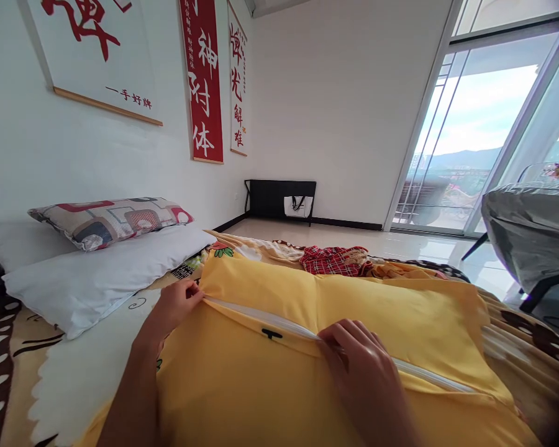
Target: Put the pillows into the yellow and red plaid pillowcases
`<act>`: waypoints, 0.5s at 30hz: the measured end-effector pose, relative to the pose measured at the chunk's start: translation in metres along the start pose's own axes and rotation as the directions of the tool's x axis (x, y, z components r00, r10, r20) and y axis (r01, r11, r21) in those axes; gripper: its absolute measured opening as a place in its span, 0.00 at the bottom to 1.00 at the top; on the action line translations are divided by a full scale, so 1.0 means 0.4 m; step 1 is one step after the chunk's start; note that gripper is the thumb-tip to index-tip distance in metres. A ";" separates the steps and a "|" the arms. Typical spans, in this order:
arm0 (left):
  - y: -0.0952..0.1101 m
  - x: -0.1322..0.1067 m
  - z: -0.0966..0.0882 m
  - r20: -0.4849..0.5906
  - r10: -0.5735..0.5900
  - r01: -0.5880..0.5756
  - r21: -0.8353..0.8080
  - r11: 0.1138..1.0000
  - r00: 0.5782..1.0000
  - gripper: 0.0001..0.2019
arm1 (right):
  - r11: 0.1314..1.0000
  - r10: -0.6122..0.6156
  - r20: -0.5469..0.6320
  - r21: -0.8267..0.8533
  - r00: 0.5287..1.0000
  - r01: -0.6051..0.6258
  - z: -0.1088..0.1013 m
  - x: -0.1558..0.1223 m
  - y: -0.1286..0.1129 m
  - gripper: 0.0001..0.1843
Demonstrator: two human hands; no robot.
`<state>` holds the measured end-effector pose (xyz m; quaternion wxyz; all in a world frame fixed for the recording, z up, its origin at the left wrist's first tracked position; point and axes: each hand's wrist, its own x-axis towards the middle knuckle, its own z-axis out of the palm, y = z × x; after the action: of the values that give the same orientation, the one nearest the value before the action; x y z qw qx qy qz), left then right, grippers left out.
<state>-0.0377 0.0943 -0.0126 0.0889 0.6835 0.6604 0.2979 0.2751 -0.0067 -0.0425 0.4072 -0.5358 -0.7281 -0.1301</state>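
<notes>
A yellow zippered pillowcase (242, 391) lies in front of me across the bed. Its white zipper (270, 318) runs slantwise from upper left to lower right. My left hand (179, 304) pinches the fabric at the zipper's left end. Near the middle of the zipper, my right hand (354, 354) is closed on it with thumb and fingers; whether a zipper pull sits between them is hidden. A small black mark (271, 334) shows on the fabric just below the zipper, between my hands.
White pillows (107, 279) and a patterned pillow (116, 220) lie at the left by the wall. Beyond the pillowcase are a red plaid cloth (335, 261) and a rumpled patterned blanket (517, 335). A covered grey chair (531, 230) stands right, near the glass door (475, 124).
</notes>
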 end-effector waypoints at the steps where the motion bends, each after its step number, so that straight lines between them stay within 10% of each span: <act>1: -0.009 0.001 -0.003 0.012 0.036 -0.035 -0.078 0.996 0.999 0.14 | 1.000 -0.009 0.005 -0.007 1.000 0.009 -0.001 0.001 0.003 0.12; 5: -0.026 0.004 -0.009 0.022 0.017 -0.013 -0.169 0.986 1.000 0.18 | 0.999 -0.028 0.008 -0.024 1.000 0.028 -0.002 0.003 0.011 0.12; 15: 0.041 -0.003 0.006 0.018 -0.208 0.201 0.193 0.960 0.978 0.08 | 0.996 0.072 0.036 0.054 0.997 -0.074 -0.002 0.000 -0.016 0.14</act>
<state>-0.0223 0.0919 -0.0063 0.0660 0.6226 0.7510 0.2099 0.2699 -0.0096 -0.0404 0.4139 -0.5528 -0.7182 -0.0857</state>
